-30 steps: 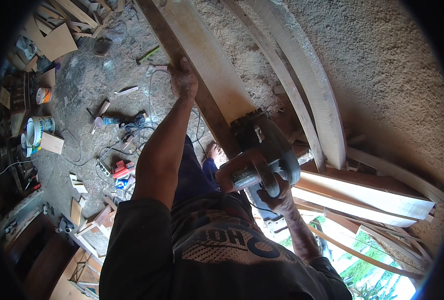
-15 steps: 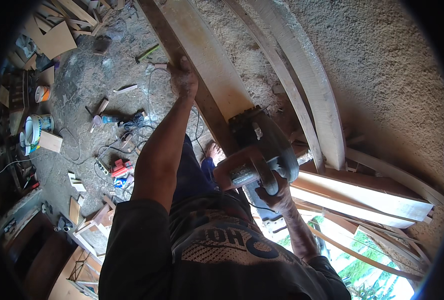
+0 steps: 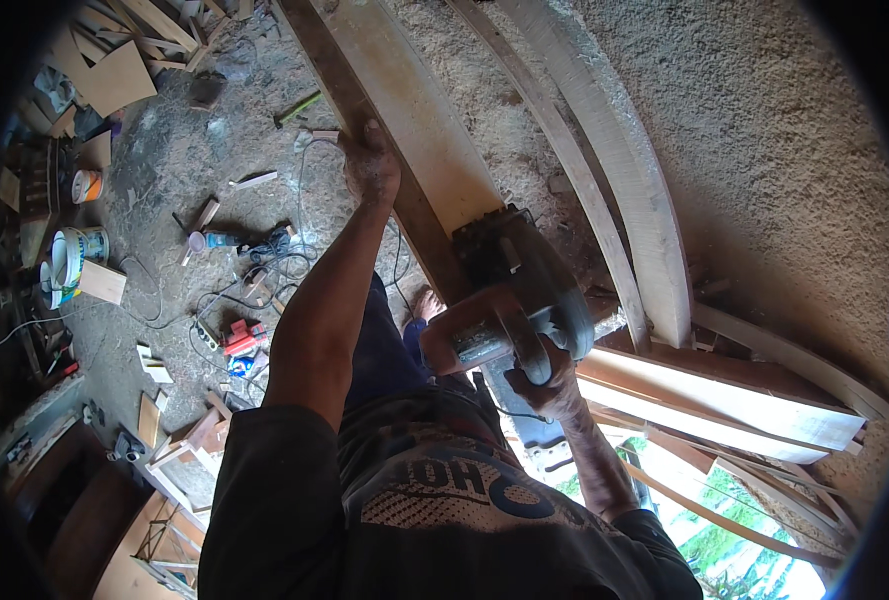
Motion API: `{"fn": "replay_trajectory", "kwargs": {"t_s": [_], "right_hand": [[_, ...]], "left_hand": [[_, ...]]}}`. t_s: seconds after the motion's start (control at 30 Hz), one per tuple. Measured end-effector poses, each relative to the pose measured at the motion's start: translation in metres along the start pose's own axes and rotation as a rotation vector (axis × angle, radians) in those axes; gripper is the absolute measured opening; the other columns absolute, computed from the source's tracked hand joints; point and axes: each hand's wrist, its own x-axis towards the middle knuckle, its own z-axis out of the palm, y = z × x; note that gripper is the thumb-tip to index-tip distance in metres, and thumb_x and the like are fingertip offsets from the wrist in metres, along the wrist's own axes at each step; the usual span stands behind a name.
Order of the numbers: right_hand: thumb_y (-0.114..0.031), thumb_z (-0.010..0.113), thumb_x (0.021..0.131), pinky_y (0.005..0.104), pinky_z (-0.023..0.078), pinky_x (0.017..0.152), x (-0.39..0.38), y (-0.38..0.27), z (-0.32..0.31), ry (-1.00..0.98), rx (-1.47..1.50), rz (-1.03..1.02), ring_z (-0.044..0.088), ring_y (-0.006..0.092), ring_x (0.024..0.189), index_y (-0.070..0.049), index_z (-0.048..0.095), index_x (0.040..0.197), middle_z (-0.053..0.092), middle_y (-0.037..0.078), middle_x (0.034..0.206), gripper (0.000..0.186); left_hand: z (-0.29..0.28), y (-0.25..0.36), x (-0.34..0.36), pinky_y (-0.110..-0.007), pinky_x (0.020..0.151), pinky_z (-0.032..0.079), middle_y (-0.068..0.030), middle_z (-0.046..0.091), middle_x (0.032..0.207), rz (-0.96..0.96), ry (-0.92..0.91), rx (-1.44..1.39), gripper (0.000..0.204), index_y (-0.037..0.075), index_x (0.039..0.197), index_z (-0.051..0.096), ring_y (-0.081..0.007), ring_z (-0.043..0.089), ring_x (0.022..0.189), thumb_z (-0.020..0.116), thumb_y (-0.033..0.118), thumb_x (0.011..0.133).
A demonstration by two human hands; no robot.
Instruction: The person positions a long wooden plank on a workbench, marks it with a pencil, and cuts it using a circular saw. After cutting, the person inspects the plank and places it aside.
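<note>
A long, pale wooden board [image 3: 419, 110] runs from the top centre down toward my body, with a darker narrow strip along its left side. My left hand [image 3: 372, 172] is closed round that strip, thumb on top. On the near end of the board sits a hand-held power tool [image 3: 534, 265] with a dark rounded housing and a looped brown-and-grey handle; its exact kind is hard to tell. My right hand [image 3: 552, 385] grips the rear of this handle, fingers wrapped and partly hidden. The tool's underside and any blade are out of sight.
Curved planks [image 3: 624, 170] stand to the right beside heaped sawdust [image 3: 764, 150]. Stacked boards [image 3: 724, 395] lie lower right. On the left floor are white buckets [image 3: 69, 262], a blue power tool [image 3: 264, 245], cords, a red tool [image 3: 244, 338] and a green-handled hammer [image 3: 297, 109]. My bare foot [image 3: 429, 303] is below the board.
The power tool has shifted slightly left and up the board, with my right hand on it. My left hand keeps its grip in nearly the same spot.
</note>
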Motion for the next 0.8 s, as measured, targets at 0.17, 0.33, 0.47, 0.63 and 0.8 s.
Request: {"fn": "replay_trajectory", "kwargs": {"t_s": [0.17, 0.33, 0.47, 0.63, 0.8], "right_hand": [[-0.009, 0.075, 0.073, 0.0337, 0.051, 0.069, 0.01, 0.001, 0.002, -0.007, -0.007, -0.01, 0.063, 0.0178, 0.073, -0.002, 0.061, 0.098, 0.064, 0.006, 0.079, 0.029], [-0.007, 0.074, 0.073, 0.0335, 0.05, 0.07, 0.017, 0.002, 0.006, 0.009, 0.011, 0.014, 0.062, 0.0174, 0.074, -0.003, 0.06, 0.098, 0.063, 0.005, 0.079, 0.029], [-0.007, 0.074, 0.073, 0.034, 0.05, 0.07, 0.029, -0.005, 0.008, 0.018, 0.03, -0.009, 0.062, 0.0172, 0.074, -0.004, 0.06, 0.098, 0.063, 0.005, 0.079, 0.029], [-0.008, 0.074, 0.073, 0.0341, 0.05, 0.069, 0.04, -0.009, 0.009, 0.011, 0.026, -0.01, 0.062, 0.0169, 0.074, -0.003, 0.06, 0.099, 0.063, 0.005, 0.079, 0.03], [-0.008, 0.072, 0.076, 0.0351, 0.053, 0.077, 0.051, -0.012, 0.008, -0.047, 0.007, 0.018, 0.067, 0.02, 0.086, -0.002, 0.058, 0.117, 0.068, 0.011, 0.093, 0.044]], "left_hand": [[-0.002, 0.004, -0.001, -0.057, 0.093, 0.048, -0.031, 0.063, 0.119, -0.024, -0.004, 0.003, 0.072, 0.007, 0.145, 0.03, -0.0506, 0.061, 0.109, 0.046, 0.057, 0.096], [-0.004, 0.009, -0.005, -0.056, 0.093, 0.048, -0.031, 0.063, 0.12, -0.05, -0.016, -0.029, 0.072, 0.007, 0.145, 0.031, -0.0502, 0.061, 0.109, 0.047, 0.056, 0.096], [-0.006, 0.01, -0.007, -0.055, 0.096, 0.046, -0.033, 0.06, 0.124, -0.049, -0.022, -0.039, 0.075, 0.003, 0.146, 0.03, -0.051, 0.058, 0.112, 0.046, 0.057, 0.096], [-0.004, 0.007, -0.006, -0.054, 0.1, 0.044, -0.0363, 0.054, 0.13, 0.0, -0.014, -0.112, 0.079, -0.001, 0.146, 0.029, -0.0529, 0.054, 0.118, 0.043, 0.059, 0.096], [0.0, 0.002, -0.002, -0.052, 0.102, 0.043, -0.0354, 0.052, 0.133, -0.034, -0.026, -0.107, 0.081, -0.002, 0.15, 0.025, -0.0507, 0.054, 0.121, 0.045, 0.056, 0.097]]}}
